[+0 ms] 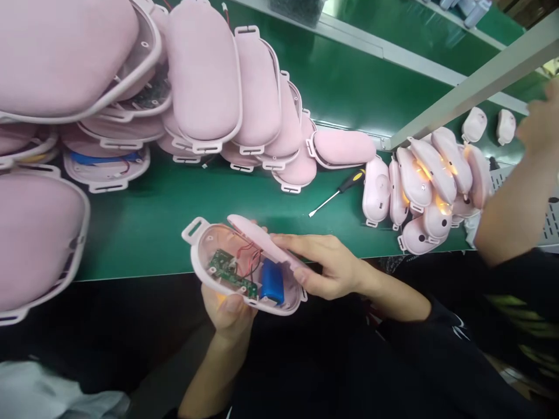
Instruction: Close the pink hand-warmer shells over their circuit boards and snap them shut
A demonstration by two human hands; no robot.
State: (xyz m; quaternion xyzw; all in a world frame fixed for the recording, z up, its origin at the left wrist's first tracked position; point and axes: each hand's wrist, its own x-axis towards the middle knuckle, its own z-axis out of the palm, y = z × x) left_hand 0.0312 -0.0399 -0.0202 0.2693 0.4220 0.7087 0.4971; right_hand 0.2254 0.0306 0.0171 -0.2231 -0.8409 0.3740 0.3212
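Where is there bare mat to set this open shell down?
The green mat is bare between the open shell, the stacked pink pads and the screwdriver. Crowded along the pad row and around the lit pink units on the right.

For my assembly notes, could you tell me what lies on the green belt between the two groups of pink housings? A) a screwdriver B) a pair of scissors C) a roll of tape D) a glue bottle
A: a screwdriver with a black and yellow handle lies on the green belt, apart from both hands.
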